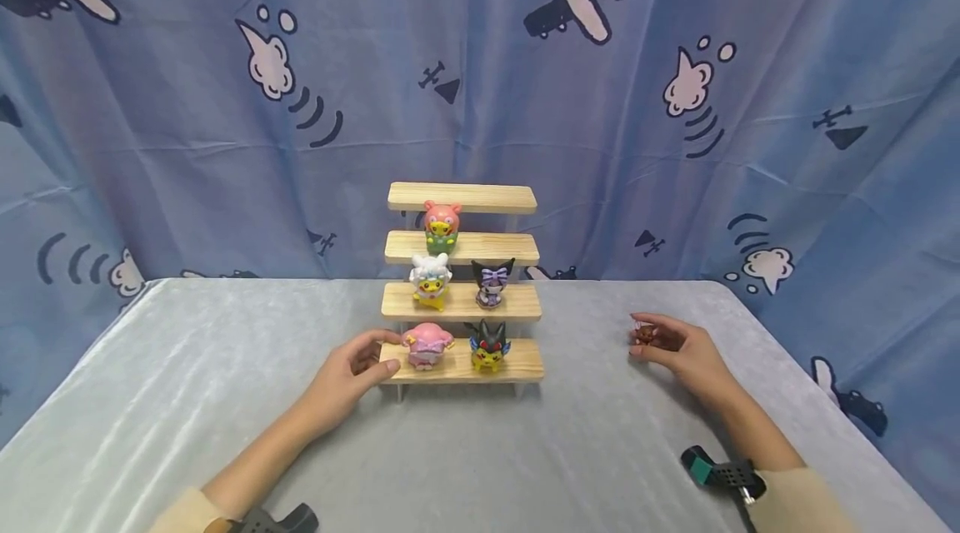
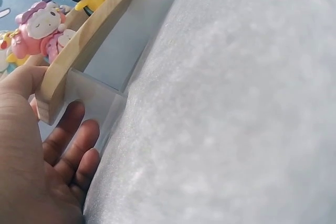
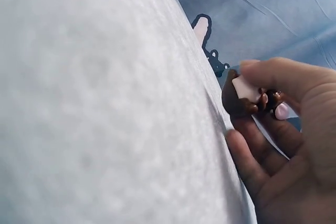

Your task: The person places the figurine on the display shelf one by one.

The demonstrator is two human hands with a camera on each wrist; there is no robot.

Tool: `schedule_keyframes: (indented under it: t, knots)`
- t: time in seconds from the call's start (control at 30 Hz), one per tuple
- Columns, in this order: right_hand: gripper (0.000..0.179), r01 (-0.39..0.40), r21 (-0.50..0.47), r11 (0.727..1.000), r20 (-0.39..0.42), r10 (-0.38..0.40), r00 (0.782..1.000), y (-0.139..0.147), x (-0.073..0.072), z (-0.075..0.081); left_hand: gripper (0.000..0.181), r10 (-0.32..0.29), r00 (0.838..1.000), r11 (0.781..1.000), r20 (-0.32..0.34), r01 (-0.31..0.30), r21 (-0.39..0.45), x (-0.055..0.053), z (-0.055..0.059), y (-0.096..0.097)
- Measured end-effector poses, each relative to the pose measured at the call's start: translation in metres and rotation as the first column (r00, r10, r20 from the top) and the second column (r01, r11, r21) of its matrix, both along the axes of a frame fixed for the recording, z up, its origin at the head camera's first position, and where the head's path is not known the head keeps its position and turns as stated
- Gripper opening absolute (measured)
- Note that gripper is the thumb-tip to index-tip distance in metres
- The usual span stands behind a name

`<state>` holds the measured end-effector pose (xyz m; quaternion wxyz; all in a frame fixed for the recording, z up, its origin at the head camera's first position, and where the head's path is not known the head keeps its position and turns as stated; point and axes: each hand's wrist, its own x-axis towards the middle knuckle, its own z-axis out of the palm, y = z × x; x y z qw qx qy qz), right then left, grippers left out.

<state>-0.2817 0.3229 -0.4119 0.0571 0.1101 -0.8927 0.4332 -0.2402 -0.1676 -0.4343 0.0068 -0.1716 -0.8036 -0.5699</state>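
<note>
My left hand (image 1: 347,375) grips the left end of the lowest board of a tiered wooden display stand (image 1: 462,371), thumb and finger on either side of the wood. Close to those fingers sits a pink figurine (image 1: 427,346); a yellow figurine with a black hood (image 1: 489,347) shares its board. Off to the right, my right hand (image 1: 693,358) pinches a small brown figurine (image 3: 239,95) between thumb and fingers, low over the table. In the right wrist view its white part and a pink bit show, while the fingers hide some of it.
One board up stand a white-hooded figurine (image 1: 431,281) and a black-eared purple one (image 1: 492,284). Above them, a pink-and-green figurine (image 1: 442,226) stands on the next to top board. A pale cloth covers the table (image 1: 592,433); a blue patterned curtain (image 1: 480,100) hangs behind.
</note>
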Motion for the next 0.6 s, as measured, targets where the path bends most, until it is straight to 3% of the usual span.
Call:
schedule_keyframes:
  t: [0.23, 0.4, 0.6]
  knots:
    - [0.057, -0.06, -0.008, 0.998, 0.017, 0.06, 0.998, -0.018, -0.002, 0.019, 0.032, 0.013, 1.0, 1.0, -0.005, -0.013, 0.014, 0.0, -0.001, -0.001]
    - [0.054, -0.109, -0.034, 0.993, 0.016, 0.11, 0.994, -0.035, -0.001, 0.045, 0.032, 0.012, 1.0, 1.0, 0.0, -0.012, 0.019, 0.0, -0.003, 0.0]
    - [0.054, -0.116, -0.08, 0.99, -0.007, 0.116, 0.993, -0.059, -0.002, 0.075, 0.033, 0.006, 1.0, 1.0, 0.007, -0.007, 0.023, -0.002, -0.003, 0.001]
